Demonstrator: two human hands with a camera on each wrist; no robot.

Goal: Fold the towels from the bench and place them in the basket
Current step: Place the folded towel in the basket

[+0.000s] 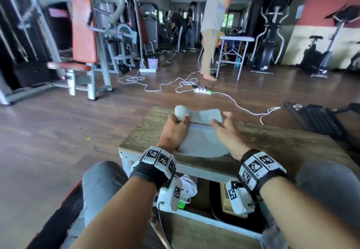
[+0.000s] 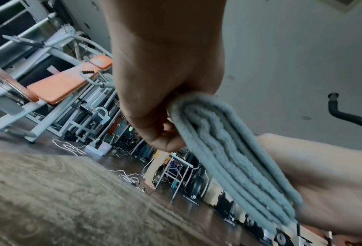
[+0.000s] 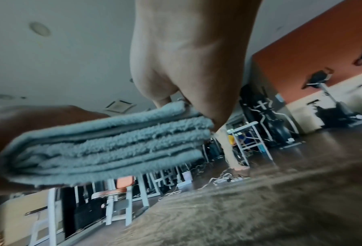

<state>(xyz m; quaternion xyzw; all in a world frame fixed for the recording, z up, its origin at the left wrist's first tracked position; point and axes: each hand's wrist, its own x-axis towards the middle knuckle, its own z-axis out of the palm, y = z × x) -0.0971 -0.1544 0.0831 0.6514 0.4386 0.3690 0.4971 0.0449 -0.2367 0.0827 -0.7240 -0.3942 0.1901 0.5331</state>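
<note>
Head view: both hands (image 1: 202, 130) grip folded towel (image 1: 202, 141), unlabelled.

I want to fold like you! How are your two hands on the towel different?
The left hand holds the towel at its left side, right by a rolled-up lump of cloth; the right hand holds the right side, where the towel lies flatter. The left hand's fingers look tucked close together, while the right hand's fingers are spread more. Both hold the same folded grey towel over the wooden bench, and both wear a marked wristband.
</note>
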